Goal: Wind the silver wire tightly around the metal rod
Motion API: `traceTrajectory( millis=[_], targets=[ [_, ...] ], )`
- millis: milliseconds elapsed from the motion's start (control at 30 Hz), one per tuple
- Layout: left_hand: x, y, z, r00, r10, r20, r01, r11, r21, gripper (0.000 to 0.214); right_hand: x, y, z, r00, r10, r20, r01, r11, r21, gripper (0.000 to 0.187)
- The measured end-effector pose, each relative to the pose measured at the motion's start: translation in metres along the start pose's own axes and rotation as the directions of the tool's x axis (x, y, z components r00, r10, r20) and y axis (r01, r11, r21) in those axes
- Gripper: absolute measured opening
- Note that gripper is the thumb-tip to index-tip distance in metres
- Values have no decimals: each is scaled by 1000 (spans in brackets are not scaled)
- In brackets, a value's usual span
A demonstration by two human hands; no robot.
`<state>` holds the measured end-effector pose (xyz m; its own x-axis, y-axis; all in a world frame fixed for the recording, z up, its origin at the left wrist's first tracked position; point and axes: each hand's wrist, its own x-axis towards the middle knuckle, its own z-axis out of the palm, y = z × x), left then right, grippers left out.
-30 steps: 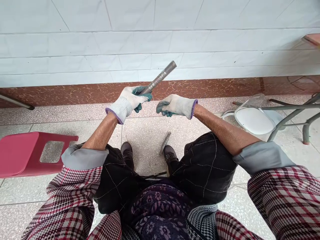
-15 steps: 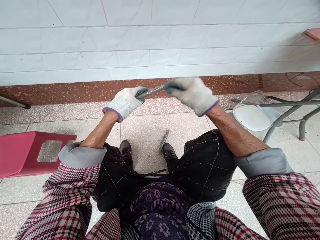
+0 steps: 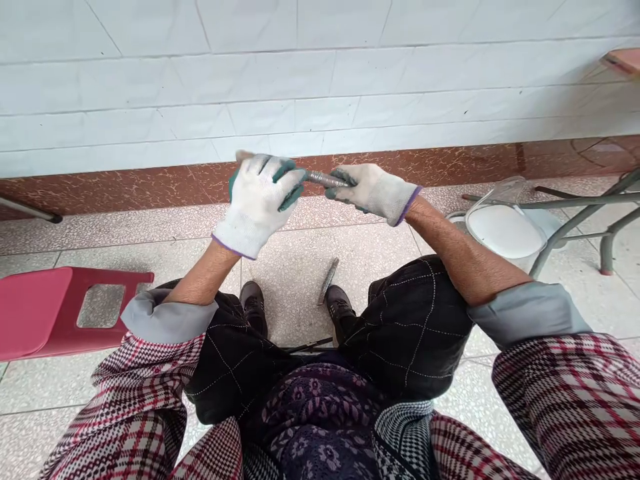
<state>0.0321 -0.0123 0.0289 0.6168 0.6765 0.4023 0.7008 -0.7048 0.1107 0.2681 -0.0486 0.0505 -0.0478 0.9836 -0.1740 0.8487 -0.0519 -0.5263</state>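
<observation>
Both my hands wear white knit gloves with green palms and hold one grey metal rod (image 3: 323, 178) level in front of me, above my knees. My left hand (image 3: 260, 200) is wrapped round its left part, and a short tip sticks out past the glove. My right hand (image 3: 370, 190) grips the rod's right end. Only the stretch between the gloves shows. A second short grey rod (image 3: 329, 280) lies on the tiled floor between my shoes.
A red plastic stool (image 3: 55, 313) stands at the left. A white bucket with a clear lid (image 3: 500, 230) sits at the right under a grey metal frame (image 3: 575, 220). A tiled wall with a brown skirting runs across ahead.
The rod was tilted up to the right in my left hand alone. My right hand rose and took its far end. The rod has swung down to level, and my left hand slid along it.
</observation>
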Motion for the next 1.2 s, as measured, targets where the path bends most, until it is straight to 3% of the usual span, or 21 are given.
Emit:
traceTrajectory(
  millis=[100,200,267,333,433,533,667,733,800,900,1000,1133,1200],
  targets=[
    [-1,8,8,979,-204,13,202,956,-215,31,-7,-1,-6,1000,1,-7,1,971,240,22],
    [5,13,20,896,-416,159,433,734,-523,35,-11,-4,-6,999,-14,39,0,940,341,22],
    [10,17,23,866,-429,258,476,545,-690,54,-13,-7,-6,996,-27,81,-6,926,378,21],
    [13,23,21,860,-359,362,489,382,-784,70,-14,-9,-6,993,-40,112,-9,915,404,21],
    [14,29,20,838,-253,483,539,254,-803,58,-16,-13,-6,987,-69,142,3,909,417,21],
    [14,28,25,808,-315,498,574,231,-785,27,-17,-16,-6,990,-42,131,-15,914,405,15],
    [16,18,28,768,-479,425,586,259,-768,19,-14,-17,-3,999,15,-31,-7,969,247,9],
    [18,15,28,754,-539,376,566,241,-788,14,-13,-16,0,995,-22,-100,37,986,161,10],
    [19,15,28,745,-567,351,539,201,-818,11,-14,-16,1,993,-37,-114,57,983,176,11],
    [20,16,31,742,-575,345,518,164,-839,11,-20,-18,2,997,-49,-60,69,924,375,18],
    [18,15,35,724,-612,320,515,170,-840,12,-22,-21,6,993,-100,64,43,806,590,27],
    [14,9,40,731,-613,300,527,227,-819,16,-15,-22,16,981,-119,154,-16,737,675,16],
    [12,6,43,740,-606,291,537,272,-799,18,-10,-20,21,973,-140,185,-26,727,686,20]
  ],
)
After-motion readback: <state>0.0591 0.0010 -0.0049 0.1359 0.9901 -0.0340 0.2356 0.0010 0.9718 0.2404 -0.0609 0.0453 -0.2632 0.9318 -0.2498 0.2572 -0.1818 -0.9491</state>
